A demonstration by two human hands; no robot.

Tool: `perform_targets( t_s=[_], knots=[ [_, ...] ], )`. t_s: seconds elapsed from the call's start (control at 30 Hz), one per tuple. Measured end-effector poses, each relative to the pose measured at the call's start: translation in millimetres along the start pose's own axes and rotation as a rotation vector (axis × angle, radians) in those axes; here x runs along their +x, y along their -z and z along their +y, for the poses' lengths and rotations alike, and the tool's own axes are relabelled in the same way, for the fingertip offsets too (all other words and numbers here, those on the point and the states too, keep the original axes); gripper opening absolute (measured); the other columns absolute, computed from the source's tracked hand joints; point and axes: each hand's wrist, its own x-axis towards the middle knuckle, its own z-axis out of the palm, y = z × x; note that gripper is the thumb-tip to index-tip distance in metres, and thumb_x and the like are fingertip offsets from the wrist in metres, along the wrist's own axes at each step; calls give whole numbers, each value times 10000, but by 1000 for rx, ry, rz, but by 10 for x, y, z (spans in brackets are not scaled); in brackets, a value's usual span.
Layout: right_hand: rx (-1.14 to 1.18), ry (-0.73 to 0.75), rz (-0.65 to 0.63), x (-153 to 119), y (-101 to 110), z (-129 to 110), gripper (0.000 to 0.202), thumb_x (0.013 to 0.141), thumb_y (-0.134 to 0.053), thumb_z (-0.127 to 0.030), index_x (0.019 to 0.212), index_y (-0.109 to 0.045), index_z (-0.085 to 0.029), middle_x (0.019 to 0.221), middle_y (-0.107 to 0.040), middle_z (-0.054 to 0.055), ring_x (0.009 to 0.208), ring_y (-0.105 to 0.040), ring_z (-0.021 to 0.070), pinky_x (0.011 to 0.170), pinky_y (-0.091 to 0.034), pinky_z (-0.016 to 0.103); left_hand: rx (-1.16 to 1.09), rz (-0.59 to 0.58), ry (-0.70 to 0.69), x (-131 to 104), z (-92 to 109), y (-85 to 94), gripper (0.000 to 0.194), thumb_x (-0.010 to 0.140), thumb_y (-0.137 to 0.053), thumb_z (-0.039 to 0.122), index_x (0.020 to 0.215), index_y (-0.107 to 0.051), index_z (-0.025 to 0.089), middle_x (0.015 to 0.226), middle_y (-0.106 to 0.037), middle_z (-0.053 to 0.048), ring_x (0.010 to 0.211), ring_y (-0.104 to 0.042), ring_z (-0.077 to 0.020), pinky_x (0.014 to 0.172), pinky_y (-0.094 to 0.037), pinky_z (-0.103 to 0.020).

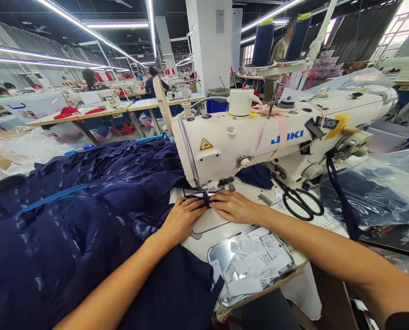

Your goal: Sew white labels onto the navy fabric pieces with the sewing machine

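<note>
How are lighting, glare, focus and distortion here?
Head view throughout: white ceiling tube lights blow out; glare streaks the silver metal tray and clear plastic bag; dark navy fabric loses fold detail; the bare left hand and bare right hand look fairly sharp; wide-angle stretch grows toward the edges; two background heads are pixelated.

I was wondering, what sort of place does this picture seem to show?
It is most likely a garment factory or sewing workshop: a JUKI sewing machine stands in front, navy fabric is heaped to its left, and other machines stand farther back.
</note>
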Motion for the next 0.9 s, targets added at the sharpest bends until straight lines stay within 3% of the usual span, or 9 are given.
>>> perform_targets(
  t_s=[0.2,0.43,0.67,0.8,0.9],
  knots=[
    [-21,-64,-41,10,-7,-28,325,829,-498,-293,1065,-603,-97,1111,-581,129,999,-525,230,902,-416,368,-7,-18,18,41,-55,-4,386,776,-411,38,1076,-592,198,1157,-591,-65,1084,-510,-228,878,-410,-418],
    [48,-179,-157,-13,11,-11,513,825,-489,-423,1210,-500,-85,1286,-458,137,1161,-419,261,981,-329,411,-21,-22,47,92,-133,-7,388,766,-395,55,1056,-608,200,1146,-597,-68,1083,-510,-228,882,-407,-428],
    [97,-201,-186,10,21,43,534,834,-484,-405,1255,-440,-80,1310,-428,138,1199,-383,247,994,-301,404,23,12,63,141,-157,-17,386,767,-391,45,1068,-594,178,1117,-599,-79,1022,-523,-221,860,-406,-407],
    [40,-281,-146,61,-9,66,476,850,-461,-384,1217,-476,-80,1170,-543,155,1086,-477,247,906,-377,380,215,39,128,131,-1,22,233,816,-423,135,858,-652,128,870,-626,-121,856,-549,-250,729,-428,-405],
    [-75,-325,-189,116,12,49,495,853,-433,-432,1204,-483,-87,1061,-586,168,1014,-510,277,844,-395,403,358,7,233,91,150,41,243,828,-418,156,772,-647,97,692,-598,-121,710,-554,-255,640,-413,-410]
  ],
)
